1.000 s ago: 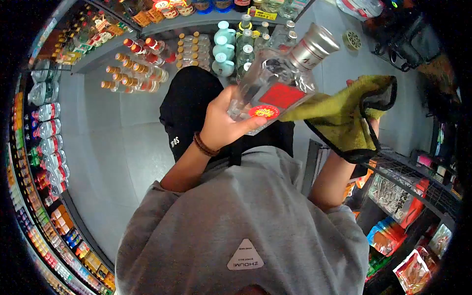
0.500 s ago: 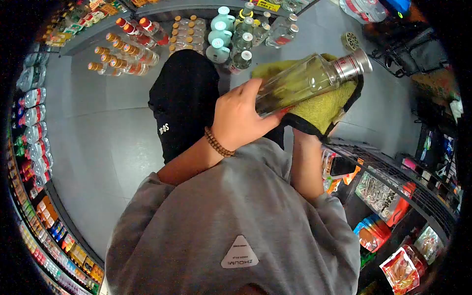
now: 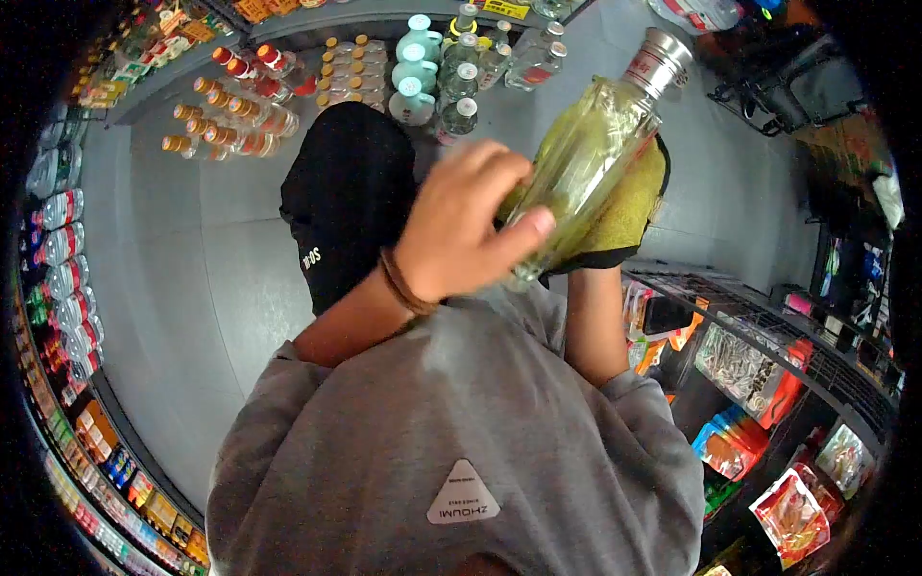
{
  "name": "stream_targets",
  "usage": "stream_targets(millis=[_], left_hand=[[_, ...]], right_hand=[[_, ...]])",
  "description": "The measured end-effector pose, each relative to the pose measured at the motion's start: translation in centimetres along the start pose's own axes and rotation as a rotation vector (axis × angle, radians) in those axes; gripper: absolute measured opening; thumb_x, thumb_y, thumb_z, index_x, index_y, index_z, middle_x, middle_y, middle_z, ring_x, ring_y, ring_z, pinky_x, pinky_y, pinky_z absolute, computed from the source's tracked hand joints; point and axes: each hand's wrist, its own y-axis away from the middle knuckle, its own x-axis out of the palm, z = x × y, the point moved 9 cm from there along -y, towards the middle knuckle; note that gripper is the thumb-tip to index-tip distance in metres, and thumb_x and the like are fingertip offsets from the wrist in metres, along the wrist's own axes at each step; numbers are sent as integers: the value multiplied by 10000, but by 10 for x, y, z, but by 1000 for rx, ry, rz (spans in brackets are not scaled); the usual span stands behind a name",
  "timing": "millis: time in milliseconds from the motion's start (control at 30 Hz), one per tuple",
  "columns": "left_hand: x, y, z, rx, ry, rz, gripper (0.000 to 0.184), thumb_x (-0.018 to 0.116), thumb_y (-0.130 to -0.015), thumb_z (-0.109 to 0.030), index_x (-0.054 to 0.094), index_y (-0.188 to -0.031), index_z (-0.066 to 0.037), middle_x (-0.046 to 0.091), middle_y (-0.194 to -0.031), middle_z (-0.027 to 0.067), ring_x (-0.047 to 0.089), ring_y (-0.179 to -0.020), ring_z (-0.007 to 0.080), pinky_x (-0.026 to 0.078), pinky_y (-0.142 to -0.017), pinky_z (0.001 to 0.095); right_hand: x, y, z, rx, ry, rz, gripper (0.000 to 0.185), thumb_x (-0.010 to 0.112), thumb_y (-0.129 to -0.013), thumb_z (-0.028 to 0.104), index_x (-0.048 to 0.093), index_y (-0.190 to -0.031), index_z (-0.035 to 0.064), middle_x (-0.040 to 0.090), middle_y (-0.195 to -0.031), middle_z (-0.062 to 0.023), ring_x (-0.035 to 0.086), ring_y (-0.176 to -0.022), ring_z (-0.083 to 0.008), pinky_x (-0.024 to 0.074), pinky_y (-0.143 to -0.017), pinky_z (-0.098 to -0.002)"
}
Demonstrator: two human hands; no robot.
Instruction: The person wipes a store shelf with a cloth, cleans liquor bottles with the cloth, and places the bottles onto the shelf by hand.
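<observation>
A clear, angular glass bottle (image 3: 600, 144) with a silver cap tilts up to the right, its base toward my chest. Behind and around its lower part lies a yellow-green cloth (image 3: 624, 206) with black edging. My right hand is hidden under this cloth, with only the wrist and forearm showing below; it holds the cloth against the bottle. My left hand (image 3: 466, 221), slightly blurred, is at the bottle's lower left side with thumb and fingers apart. Its thumb overlaps the glass near the base; whether it touches is unclear.
On the grey floor (image 3: 163, 259) ahead stand orange-capped bottles (image 3: 235, 120), small capped bottles (image 3: 353, 72), pale blue jugs (image 3: 413, 101) and clear bottles (image 3: 459, 120). Stocked shelves curve along the left. A wire rack (image 3: 759, 317) with packets is at the right. My black-trousered knee (image 3: 351, 192) is bent forward.
The bottle has turned more upright, its cap moving up and left. My left hand has loosened from around it and its fingers have spread. The cloth now lies more behind the bottle.
</observation>
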Motion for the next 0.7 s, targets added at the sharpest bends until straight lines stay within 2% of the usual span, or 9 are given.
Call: stream_targets(millis=[33,100,200,233,333,433,567,667,700], left_hand=[[-5,-8,7,71,20,5,264,589,-736,-246,519,-849,-18,531,-809,98,504,-761,248,396,-691,329],[-16,-30,35,-272,515,-89,312,448,-836,-307,523,-940,-22,529,-829,30,491,-798,123,380,-721,257],[-25,-74,35,-185,712,-121,265,458,-834,-227,518,-953,2,528,-761,53,557,-792,167,429,-720,278],[-11,-82,22,-197,937,81,252,537,-801,-181,511,-986,-12,540,-853,87,552,-852,180,439,-742,287],[5,-89,0,-495,1074,224,220,588,-794,-120,516,-972,-13,583,-861,110,590,-797,172,478,-734,272],[31,-91,-7,-365,1378,475,97,579,-770,-48,516,-842,-33,568,-596,59,596,-591,177,515,-656,333],[29,-82,7,-392,1271,369,94,564,-761,-28,486,-812,-29,559,-596,62,597,-584,167,520,-638,347],[5,-92,2,-221,1199,302,109,541,-751,0,472,-831,-28,558,-596,69,603,-578,185,521,-622,342],[-11,-97,4,-194,1086,206,118,515,-743,21,464,-838,-27,555,-592,71,607,-572,204,521,-596,320]], right_hand=[[6,1,-7,97,-98,46,450,434,-867,316,384,-1210,29,460,-1167,-159,502,-1005,-282,428,-854,-411],[18,6,-17,239,-246,122,450,428,-870,317,382,-1212,29,459,-1168,-156,500,-1008,-279,428,-855,-406],[32,13,-34,403,-408,189,449,420,-875,319,378,-1214,28,456,-1170,-150,496,-1014,-274,427,-857,-399],[35,14,-38,434,-433,206,448,417,-877,319,377,-1215,28,455,-1170,-148,495,-1016,-272,427,-858,-397],[21,14,-46,383,-244,187,367,405,-894,248,388,-1190,30,482,-1104,-116,511,-970,-221,465,-794,-333],[19,6,-49,295,-46,275,302,417,-896,170,398,-1165,33,501,-1041,-82,525,-920,-175,490,-738,-285],[8,16,-50,298,156,223,296,425,-894,174,403,-1155,36,505,-1025,-72,530,-904,-175,491,-738,-296],[4,29,-65,552,-257,155,331,415,-893,196,411,-1166,10,501,-1094,-109,525,-954,-211,484,-774,-332],[-1,32,-56,379,463,324,318,438,-878,219,448,-1140,38,540,-1058,-99,543,-935,-199,479,-767,-320]])
